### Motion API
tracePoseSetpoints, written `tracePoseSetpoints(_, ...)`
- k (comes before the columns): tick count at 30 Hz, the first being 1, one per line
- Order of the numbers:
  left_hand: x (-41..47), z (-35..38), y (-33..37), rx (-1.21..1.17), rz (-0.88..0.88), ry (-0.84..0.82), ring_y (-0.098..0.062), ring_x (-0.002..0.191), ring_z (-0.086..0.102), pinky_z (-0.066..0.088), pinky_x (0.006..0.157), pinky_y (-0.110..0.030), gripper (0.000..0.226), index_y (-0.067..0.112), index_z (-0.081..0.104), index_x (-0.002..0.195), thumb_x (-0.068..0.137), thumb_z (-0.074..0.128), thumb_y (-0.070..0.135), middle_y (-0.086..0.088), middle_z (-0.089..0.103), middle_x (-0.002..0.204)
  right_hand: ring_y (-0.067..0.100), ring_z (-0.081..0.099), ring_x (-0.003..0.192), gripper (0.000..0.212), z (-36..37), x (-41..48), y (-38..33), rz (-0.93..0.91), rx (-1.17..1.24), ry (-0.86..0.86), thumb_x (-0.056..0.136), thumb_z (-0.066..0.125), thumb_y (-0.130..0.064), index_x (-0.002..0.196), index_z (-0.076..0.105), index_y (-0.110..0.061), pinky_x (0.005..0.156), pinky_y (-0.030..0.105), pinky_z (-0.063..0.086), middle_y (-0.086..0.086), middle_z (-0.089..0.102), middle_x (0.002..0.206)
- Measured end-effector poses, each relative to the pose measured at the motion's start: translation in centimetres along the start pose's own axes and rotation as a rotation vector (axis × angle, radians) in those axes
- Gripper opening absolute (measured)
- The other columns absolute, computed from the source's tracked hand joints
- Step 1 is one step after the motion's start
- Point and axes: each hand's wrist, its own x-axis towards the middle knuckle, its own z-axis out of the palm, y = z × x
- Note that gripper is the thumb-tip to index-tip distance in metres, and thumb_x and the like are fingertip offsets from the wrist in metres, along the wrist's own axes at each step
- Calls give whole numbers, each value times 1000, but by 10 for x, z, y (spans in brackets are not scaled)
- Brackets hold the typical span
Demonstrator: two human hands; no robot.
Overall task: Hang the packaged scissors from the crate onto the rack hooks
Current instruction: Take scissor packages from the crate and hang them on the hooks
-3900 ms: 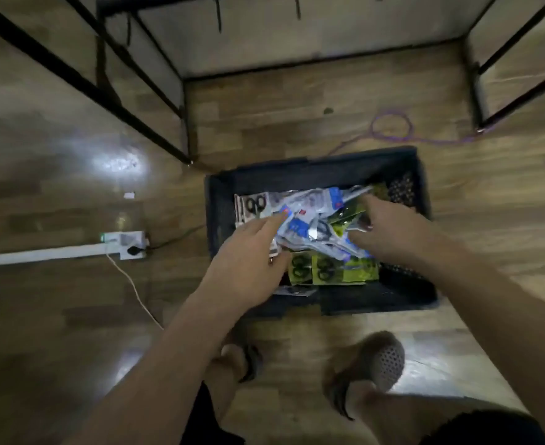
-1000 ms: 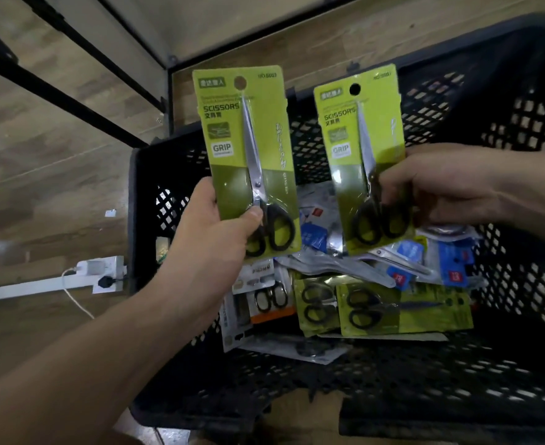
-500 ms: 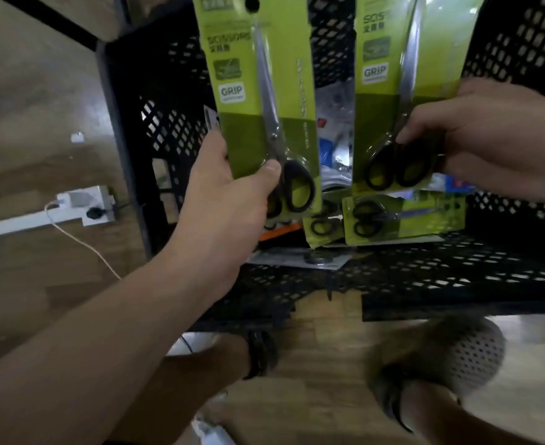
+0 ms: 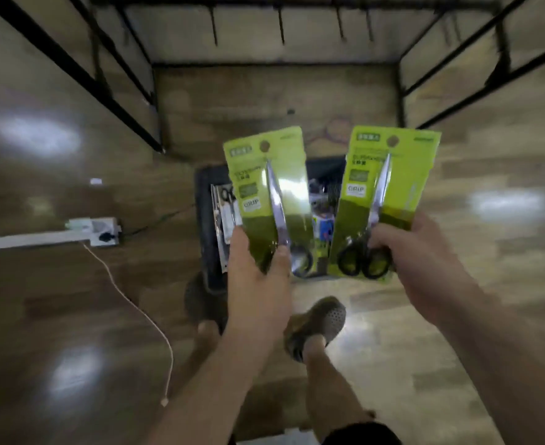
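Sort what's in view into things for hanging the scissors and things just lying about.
For the job: left scissors pack, held by the left hand; right scissors pack, held by the right hand; crate; rack hooks.

Lying about: power strip; white cable.

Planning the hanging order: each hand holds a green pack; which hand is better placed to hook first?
Left, narrowly. The left hand and right hand both hold packs hole-uppermost, but the left pack sits closer in line with a rack hook than the right pack.
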Motion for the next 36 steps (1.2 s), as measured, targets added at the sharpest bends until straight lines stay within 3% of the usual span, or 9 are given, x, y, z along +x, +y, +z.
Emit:
tracePoseSetpoints(4, -69, -65, 145, 67, 163, -52, -8, 99, 65, 51, 92, -32, 31, 31, 57, 115, 100, 63, 5, 2, 68, 109, 24, 63, 74, 43, -20, -121, -132, -107, -5, 61, 53, 64, -26, 96, 70, -23, 71, 43, 49, 3, 74, 79)
tracePoseSetpoints(9, -126, -119, 297, 81, 428, -117, -13, 124, 60, 51, 108, -42, 42, 31, 45, 136, 101, 64, 22, 9, 64, 131, 22, 54, 65, 21, -28, -233, -264, -386, 148, 94, 76, 68, -28, 92, 70, -15, 63, 40, 44, 10, 63, 70)
tracePoseSetpoints(11, -150, -132, 346, 25, 555, -80, -3, 113, 64, 55, 101, -33, 46, 39, 45, 130, 99, 66, 11, 19, 68, 119, 20, 51, 64, 5, -32, -265, -298, -491, 214, 119, 90, 69, -20, 90, 72, -15, 64, 37, 41, 6, 63, 70)
tracePoseSetpoints(14, -184, -144, 400, -12, 689, -108, 0, 111, 65, 53, 95, -21, 57, 50, 48, 122, 97, 66, 2, 20, 71, 117, 24, 67, 77, 9, -43, -305, -330, -593, 299, 142, 95, 68, -27, 92, 76, -23, 77, 40, 52, 0, 76, 82)
tracePoseSetpoints(16, -205, -146, 424, -15, 757, -150, 2, 99, 68, 50, 80, -9, 53, 48, 50, 120, 98, 65, 3, 19, 73, 107, 29, 73, 90, 10, -55, -324, -342, -614, 349, 130, 95, 69, -33, 96, 75, -25, 88, 50, 57, 2, 77, 90)
tracePoseSetpoints(19, -222, -139, 447, -33, 803, -124, -1, 88, 68, 47, 69, -7, 48, 47, 55, 114, 97, 65, 3, 16, 73, 98, 17, 75, 84, 11, -75, -335, -351, -670, 363, 145, 95, 69, -32, 103, 72, -25, 80, 41, 60, -1, 78, 92)
tracePoseSetpoints(25, -216, -101, 472, -59, 709, 65, -11, 84, 66, 46, 71, -29, 6, 33, 57, 101, 103, 60, 28, 4, 69, 100, 19, 74, 82, 11, -112, -321, -363, -735, 369, 80, 94, 71, -25, 103, 73, -19, 69, 26, 53, 2, 78, 87)
tracePoseSetpoints(31, -193, -65, 492, 25, 691, 167, -17, 72, 56, 41, 63, -28, 16, 18, 53, 97, 107, 53, 30, -10, 63, 89, 10, 66, 68, 6, -128, -280, -378, -715, 348, -49, 92, 73, -18, 98, 73, -17, 62, 22, 47, -2, 75, 78)
tracePoseSetpoints(36, -155, -53, 504, 30, 661, 179, -20, 78, 58, 44, 70, -35, 13, 20, 53, 100, 107, 52, 31, -3, 60, 90, 15, 76, 82, 9, -125, -252, -397, -698, 347, -99, 93, 72, -16, 102, 72, -17, 65, 22, 53, -2, 79, 88)
